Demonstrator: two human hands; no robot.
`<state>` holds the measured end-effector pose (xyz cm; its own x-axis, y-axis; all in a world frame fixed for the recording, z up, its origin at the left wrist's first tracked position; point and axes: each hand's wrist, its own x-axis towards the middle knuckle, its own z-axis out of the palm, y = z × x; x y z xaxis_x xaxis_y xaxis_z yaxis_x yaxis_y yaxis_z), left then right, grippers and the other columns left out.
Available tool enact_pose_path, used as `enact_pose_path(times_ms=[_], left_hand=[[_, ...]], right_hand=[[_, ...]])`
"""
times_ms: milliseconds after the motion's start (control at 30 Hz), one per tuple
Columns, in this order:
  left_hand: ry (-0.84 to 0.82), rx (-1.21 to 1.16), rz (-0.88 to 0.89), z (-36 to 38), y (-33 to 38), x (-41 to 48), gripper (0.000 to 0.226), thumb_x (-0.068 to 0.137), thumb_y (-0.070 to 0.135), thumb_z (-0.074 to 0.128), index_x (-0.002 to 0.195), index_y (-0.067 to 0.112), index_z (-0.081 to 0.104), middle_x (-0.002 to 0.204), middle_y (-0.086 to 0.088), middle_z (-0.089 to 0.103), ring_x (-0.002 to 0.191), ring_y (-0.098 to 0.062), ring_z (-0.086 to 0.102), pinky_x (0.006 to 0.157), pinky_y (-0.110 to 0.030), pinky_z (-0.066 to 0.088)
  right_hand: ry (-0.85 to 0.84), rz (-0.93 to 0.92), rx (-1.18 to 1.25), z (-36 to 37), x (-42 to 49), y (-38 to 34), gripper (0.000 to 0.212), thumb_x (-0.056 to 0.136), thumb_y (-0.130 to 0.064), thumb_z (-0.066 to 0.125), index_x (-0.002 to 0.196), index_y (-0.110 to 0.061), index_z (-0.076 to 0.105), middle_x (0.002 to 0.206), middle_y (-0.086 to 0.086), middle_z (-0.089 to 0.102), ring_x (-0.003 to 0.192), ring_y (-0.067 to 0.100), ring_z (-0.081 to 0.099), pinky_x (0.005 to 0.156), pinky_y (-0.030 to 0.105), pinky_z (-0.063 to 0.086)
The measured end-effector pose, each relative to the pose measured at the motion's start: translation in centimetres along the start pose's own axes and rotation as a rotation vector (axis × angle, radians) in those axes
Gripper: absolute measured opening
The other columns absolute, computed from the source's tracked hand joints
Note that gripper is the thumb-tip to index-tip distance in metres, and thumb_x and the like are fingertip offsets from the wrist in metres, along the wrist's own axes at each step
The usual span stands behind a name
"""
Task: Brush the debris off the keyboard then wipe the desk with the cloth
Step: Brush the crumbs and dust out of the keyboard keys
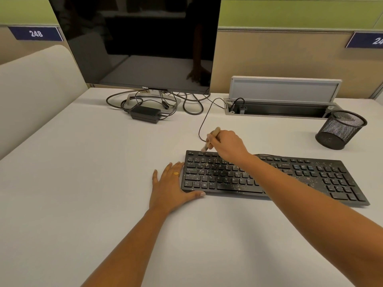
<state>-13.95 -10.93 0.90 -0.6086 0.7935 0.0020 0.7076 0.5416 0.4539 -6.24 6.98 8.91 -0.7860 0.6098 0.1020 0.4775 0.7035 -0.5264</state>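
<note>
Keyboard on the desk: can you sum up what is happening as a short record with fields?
keyboard: black, speckled with pale debris
brush: held by right hand, bristles at the top left keys
left hand: flat on desk, against keyboard's left end
cloth: not in view
also on desk: monitor, mesh cup

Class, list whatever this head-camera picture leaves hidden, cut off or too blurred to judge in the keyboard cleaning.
1. Cloth: not in the head view; its place is unknown.
2. Keyboard: middle keys hidden under the right forearm.
3. Brush in the right hand: bristles blurred, contact with keys unclear.
4. Right wall sign: number cut off by the frame edge.
</note>
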Motion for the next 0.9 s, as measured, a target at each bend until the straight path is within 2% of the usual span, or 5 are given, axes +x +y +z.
enact_pose_path(times_ms=[167,300,433,600,900], left_hand=[[0.002,-0.001,0.004,0.0,0.0,0.0,0.112,0.059,0.084,0.052,0.150,0.029,0.017,0.157,0.009,0.022,0.146,-0.008,0.006,0.118,-0.045,-0.006],[0.005,0.001,0.002,0.0,0.0,0.0,0.113,0.058,0.085,0.052,0.150,0.029,0.017,0.157,0.010,0.022,0.146,-0.007,0.005,0.118,-0.045,-0.006],[0.011,-0.006,0.005,0.1,-0.1,0.0,0.115,0.058,0.087,0.054,0.150,0.029,0.018,0.157,0.009,0.022,0.146,-0.008,0.006,0.118,-0.044,-0.006],[0.012,-0.003,0.011,0.1,-0.1,0.0,0.116,0.056,0.088,0.050,0.150,0.028,0.019,0.157,0.008,0.023,0.146,-0.008,0.007,0.118,-0.045,-0.005],[0.013,-0.011,0.014,0.2,-0.2,0.1,0.116,0.055,0.088,0.053,0.150,0.029,0.020,0.156,0.008,0.024,0.146,-0.009,0.008,0.117,-0.045,-0.004]], right_hand=[[0.006,-0.012,0.013,-0.2,0.5,-0.6,0.041,0.100,-0.029,0.034,0.094,-0.005,0.067,0.089,0.005,0.070,0.082,0.024,0.062,0.073,0.034,0.047],[-0.004,-0.017,-0.035,-0.2,0.2,-0.2,0.042,0.100,-0.032,0.033,0.091,-0.008,0.067,0.069,-0.011,0.057,0.068,0.014,0.053,0.065,0.028,0.036],[0.000,-0.049,-0.105,-0.7,0.5,-0.3,0.043,0.099,-0.031,0.033,0.093,-0.004,0.066,0.087,0.006,0.069,0.078,0.025,0.061,0.069,0.034,0.047],[-0.056,-0.022,-0.056,-0.8,0.4,0.6,0.042,0.099,-0.033,0.035,0.093,-0.010,0.070,0.089,0.001,0.070,0.064,0.011,0.052,0.058,0.025,0.038],[0.053,0.040,-0.085,-0.8,0.3,0.4,0.045,0.100,-0.033,0.033,0.095,-0.005,0.068,0.093,0.009,0.070,0.086,0.027,0.062,0.074,0.036,0.049]])
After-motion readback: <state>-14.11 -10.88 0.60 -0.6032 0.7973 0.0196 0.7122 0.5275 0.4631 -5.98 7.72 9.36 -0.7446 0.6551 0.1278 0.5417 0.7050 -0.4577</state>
